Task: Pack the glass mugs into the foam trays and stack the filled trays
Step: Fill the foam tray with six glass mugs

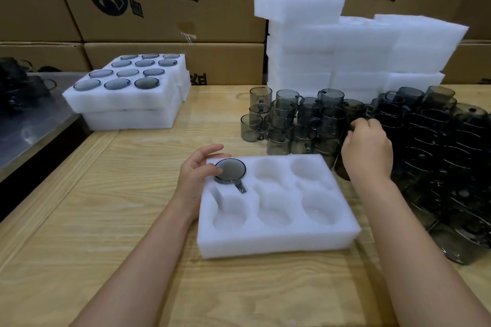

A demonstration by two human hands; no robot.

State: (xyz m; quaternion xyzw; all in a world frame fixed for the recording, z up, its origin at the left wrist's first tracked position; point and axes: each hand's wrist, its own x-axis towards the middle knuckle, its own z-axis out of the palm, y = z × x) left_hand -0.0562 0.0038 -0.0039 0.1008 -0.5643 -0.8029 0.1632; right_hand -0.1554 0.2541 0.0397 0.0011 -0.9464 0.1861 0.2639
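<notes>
Head view: my left hand [202,167] is resting slack-fingered against the mug [230,169], steadying it in the tray [279,244], far-left pocket, handle in its slot. My right hand [368,146] is reaching into the mug pile [305,119] for another; grip hidden, cannot tell.

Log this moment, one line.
left hand: touches mug in tray, far-left slot | right hand: at loose mugs, grip hidden | other slots empty

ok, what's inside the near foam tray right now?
One glass mug, in the far-left pocket of the foam tray, left hand touching its edge. The other five pockets show bare foam. The mug's lower body is hidden by foam.
</notes>
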